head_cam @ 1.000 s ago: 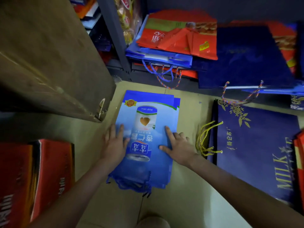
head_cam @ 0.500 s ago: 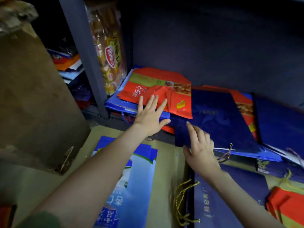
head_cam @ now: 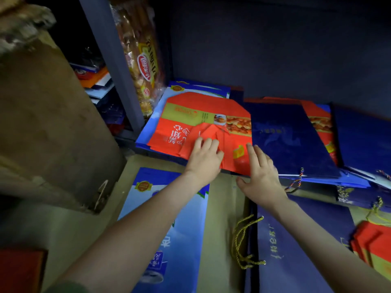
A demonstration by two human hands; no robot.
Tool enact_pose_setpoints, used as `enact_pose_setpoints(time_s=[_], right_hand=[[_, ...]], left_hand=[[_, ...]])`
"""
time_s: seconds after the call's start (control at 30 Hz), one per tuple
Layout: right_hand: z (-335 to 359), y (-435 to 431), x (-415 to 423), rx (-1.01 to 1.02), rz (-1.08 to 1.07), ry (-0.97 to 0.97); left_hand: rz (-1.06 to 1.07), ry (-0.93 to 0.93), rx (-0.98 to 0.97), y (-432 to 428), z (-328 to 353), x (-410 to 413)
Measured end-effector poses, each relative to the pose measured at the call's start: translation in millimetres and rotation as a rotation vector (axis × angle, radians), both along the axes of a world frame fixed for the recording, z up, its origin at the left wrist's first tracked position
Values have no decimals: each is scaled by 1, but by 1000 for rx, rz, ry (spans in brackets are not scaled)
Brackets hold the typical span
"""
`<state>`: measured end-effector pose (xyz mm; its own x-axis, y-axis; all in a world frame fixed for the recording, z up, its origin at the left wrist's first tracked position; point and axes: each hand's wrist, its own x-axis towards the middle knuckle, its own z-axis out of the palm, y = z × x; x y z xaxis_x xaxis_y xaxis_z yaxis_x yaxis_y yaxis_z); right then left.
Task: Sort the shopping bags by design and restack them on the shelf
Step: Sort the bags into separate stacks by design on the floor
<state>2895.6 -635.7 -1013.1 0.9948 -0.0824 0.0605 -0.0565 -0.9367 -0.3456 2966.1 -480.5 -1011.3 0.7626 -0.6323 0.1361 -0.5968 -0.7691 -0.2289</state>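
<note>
A red shopping bag (head_cam: 190, 115) with a yellow band and a food picture lies flat on top of light blue bags (head_cam: 152, 127) on the low shelf. My left hand (head_cam: 204, 159) rests on its near part, fingers slightly curled. My right hand (head_cam: 262, 178) lies on the red bag's near right corner, where it meets a navy bag (head_cam: 285, 140); the thumb hangs below the shelf edge. On the floor lie a stack of light blue bags with a can print (head_cam: 182, 229), a navy bag with gold cord (head_cam: 285, 261) and red bags (head_cam: 374, 244).
A large brown cardboard box (head_cam: 53, 134) stands at the left. A grey shelf post (head_cam: 110, 60) rises beside a packet of snacks (head_cam: 141, 66). More navy and red bags overlap on the shelf's right. A red box (head_cam: 19, 271) sits at the bottom left.
Both hands left the light blue stack on the floor and reached up to the shelf. They now rest on the red bag, and the view has tilted up toward the shelf.
</note>
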Motion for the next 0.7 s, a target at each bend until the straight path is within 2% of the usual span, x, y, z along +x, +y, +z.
enact_pose_setpoints(time_s=[0.1,0.2,0.27,0.33,0.4,0.5,0.6,0.7], right_hand=[[14,4,-10,-103,52,8],[37,0,-25,-330,22,-120],[54,-8,-41,-523,12,-85],[65,-22,-62,-601,22,-152],[67,-43,-88,-631,47,-195],[69,-80,-131,-622,37,-130],[76,-103,-170,-523,9,-30],[87,-96,-206,-404,80,-34]], left_hand=[[-113,-91,-83,-5,10,-18],[-181,-63,-209,-9,26,-48],[-224,-67,-224,-12,39,-71],[-239,-84,-219,-18,49,-90],[-178,-111,-204,-26,59,-103],[-116,-160,-197,-42,67,-127],[-240,-145,-156,-64,58,-163],[-342,-166,-191,-88,56,-195]])
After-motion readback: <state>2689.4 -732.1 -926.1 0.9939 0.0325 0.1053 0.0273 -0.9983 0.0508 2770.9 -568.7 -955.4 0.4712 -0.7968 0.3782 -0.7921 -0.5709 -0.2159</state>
